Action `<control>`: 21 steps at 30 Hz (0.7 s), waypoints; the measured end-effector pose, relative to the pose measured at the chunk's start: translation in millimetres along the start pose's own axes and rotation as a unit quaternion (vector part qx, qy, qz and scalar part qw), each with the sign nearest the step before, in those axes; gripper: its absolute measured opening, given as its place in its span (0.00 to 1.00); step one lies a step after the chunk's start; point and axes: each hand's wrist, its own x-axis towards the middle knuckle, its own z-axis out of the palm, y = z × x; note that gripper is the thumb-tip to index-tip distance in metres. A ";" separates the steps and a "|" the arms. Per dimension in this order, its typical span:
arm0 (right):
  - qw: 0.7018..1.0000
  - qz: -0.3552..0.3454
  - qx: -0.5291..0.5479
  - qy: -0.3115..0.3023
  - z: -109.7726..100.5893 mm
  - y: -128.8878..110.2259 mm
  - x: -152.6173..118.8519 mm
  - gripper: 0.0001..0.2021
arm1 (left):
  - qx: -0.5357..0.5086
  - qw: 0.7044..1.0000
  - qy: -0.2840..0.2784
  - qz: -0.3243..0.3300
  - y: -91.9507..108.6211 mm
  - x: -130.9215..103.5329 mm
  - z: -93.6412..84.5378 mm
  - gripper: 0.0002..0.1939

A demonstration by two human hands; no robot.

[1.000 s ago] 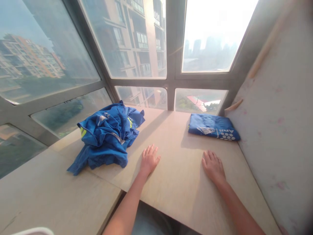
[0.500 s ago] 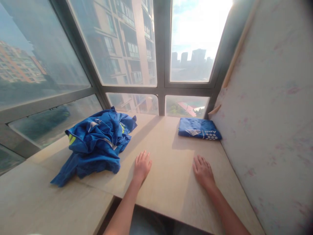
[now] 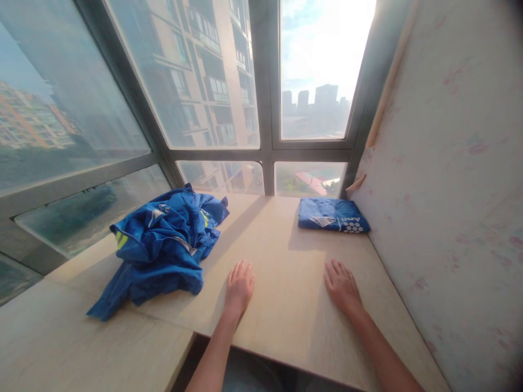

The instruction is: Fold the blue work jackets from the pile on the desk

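My left hand lies palm down on the pale desktop, fingers stretched out, holding nothing. My right hand rests flat on the same surface, its fingers extended and likewise free of any object. Left of my left hand is a crumpled blue jacket with yellow-green stripes and white print, in a loose heap with one part trailing toward me. Beyond my right hand, against the wall, sits a neatly folded blue garment with white lettering and a pattern of white dots. Neither hand touches the clothing.
Grey-framed windows border the desk at the back and left. A flowered papered wall closes off the right side. The desk's front edge has a corner cutout with dark space below it, under my forearms.
The view has shifted slightly. My left hand sits a little lower in the picture, still flat. The right hand and both garments look the same.
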 end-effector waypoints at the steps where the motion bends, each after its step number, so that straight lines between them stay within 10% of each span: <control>1: 1.000 -0.002 0.000 0.004 0.8 0.5 -0.3 0.23 | -0.003 1.000 -0.001 -0.001 0.6 -2.0 -1.0 0.23; 14: 0.999 -0.021 -0.003 0.048 7.1 5.7 -2.0 0.22 | -0.278 0.957 0.002 -0.087 -6.1 -6.5 -12.1 0.17; 21: 0.998 -0.025 -0.005 0.059 5.3 6.8 -1.7 0.21 | -0.272 0.921 0.036 -0.276 -78.7 26.4 -74.8 0.22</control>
